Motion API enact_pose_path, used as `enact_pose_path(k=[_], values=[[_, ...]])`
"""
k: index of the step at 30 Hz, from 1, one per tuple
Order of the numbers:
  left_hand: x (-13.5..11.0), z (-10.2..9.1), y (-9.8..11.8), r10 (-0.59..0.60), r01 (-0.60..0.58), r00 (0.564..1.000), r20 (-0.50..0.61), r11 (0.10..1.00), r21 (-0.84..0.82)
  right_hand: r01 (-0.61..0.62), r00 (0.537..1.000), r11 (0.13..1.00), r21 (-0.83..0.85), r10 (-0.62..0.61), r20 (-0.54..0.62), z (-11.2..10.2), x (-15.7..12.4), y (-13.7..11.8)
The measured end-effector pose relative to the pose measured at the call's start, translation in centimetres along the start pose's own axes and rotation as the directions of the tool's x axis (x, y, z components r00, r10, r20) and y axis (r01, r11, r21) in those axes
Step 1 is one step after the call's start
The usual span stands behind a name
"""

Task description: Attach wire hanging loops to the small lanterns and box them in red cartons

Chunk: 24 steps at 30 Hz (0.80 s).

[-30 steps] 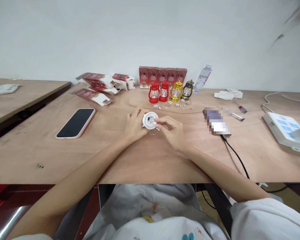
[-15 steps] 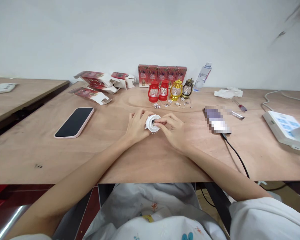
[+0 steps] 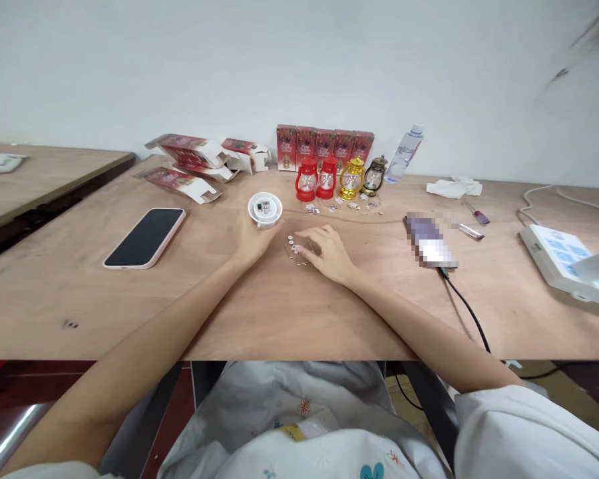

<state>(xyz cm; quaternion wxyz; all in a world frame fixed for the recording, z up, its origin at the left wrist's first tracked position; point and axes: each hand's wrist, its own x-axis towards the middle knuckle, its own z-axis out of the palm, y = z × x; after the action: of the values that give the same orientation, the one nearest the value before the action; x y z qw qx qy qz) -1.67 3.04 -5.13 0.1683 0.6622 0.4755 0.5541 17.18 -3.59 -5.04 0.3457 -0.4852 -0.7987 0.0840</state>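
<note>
My left hand (image 3: 252, 241) holds a small white lantern (image 3: 264, 209) upside down, its round base with a dark battery slot facing me, lifted a little above the wooden table (image 3: 299, 299). My right hand (image 3: 325, 251) lies low on the table with fingers stretched out over a thin wire handle (image 3: 299, 254) and some tiny silver button cells (image 3: 292, 241). The fingertips touch or hover just over these small parts.
Two red, one gold and one bronze mini lantern (image 3: 340, 179) stand at the back before a row of red boxes (image 3: 324, 145). Opened boxes (image 3: 192, 166) lie back left, a black phone (image 3: 144, 237) left, a water bottle (image 3: 403, 154), screwdriver (image 3: 477, 211), cabled device (image 3: 429, 243), white box (image 3: 566, 259) right.
My left hand has lifted the white lantern away to the left and up. My right hand has let go of it and dropped to the small parts on the table.
</note>
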Motion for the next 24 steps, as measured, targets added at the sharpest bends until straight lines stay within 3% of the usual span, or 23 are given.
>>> enact_pose_path(k=[3,7,12,24], values=[[-0.2,0.1,-0.1,0.006,-0.007,1.0,0.019,0.999,0.037,0.044,0.996,0.997,-0.071,-0.038,0.087,0.4,0.5,-0.3],[-0.4,0.3,0.1,0.039,-0.04,0.999,0.024,0.996,0.074,0.005,0.997,0.987,-0.16,0.007,0.074,0.9,1.3,-0.6],[-0.6,0.2,0.6,0.063,-0.069,0.996,0.058,0.991,0.112,0.052,0.991,0.966,-0.253,-0.019,0.13,1.3,1.6,-0.6],[-1.0,0.1,1.7,0.138,-0.163,0.98,0.143,0.97,0.181,-0.014,0.998,0.949,-0.315,0.035,0.06,1.0,0.9,-0.7]])
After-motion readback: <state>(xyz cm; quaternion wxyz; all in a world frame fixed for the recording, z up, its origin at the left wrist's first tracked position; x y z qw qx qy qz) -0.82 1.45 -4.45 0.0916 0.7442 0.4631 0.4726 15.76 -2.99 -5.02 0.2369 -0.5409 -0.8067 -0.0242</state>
